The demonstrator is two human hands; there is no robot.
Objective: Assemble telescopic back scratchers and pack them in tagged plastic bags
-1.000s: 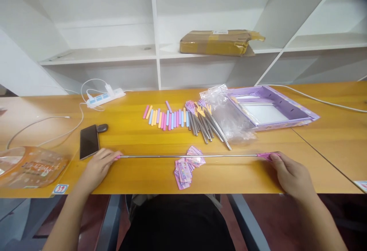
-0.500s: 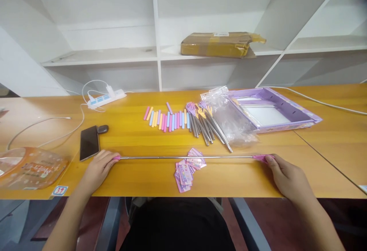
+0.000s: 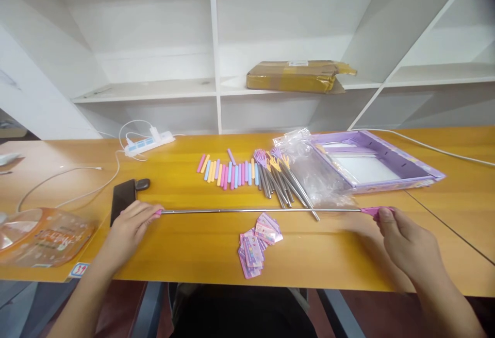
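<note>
A thin telescopic back scratcher (image 3: 251, 210) is drawn out straight across the table between my hands. My left hand (image 3: 133, 224) is closed on its pink left end, while my right hand (image 3: 406, 240) pinches the wider pink piece at the other end. Below the rod lies a loose pile of small printed cards (image 3: 253, 250), pink and purple. Behind it, several more back scratchers (image 3: 276, 173) with metal rods and purple, yellow or pink claw heads are heaped. Beside them runs a row of pastel tubes (image 3: 230, 173).
A purple open box (image 3: 417, 173) and a clear plastic bag (image 3: 313, 168) lie at the back right. To the left are a power strip (image 3: 150, 143), a phone (image 3: 122, 196) and an orange see-through pouch (image 3: 54, 237). A taped carton (image 3: 294, 76) rests on the shelf.
My right hand has moved to the right and the back scratcher's rod is longer. My left hand stays on its end. The whole view has shifted slightly.
</note>
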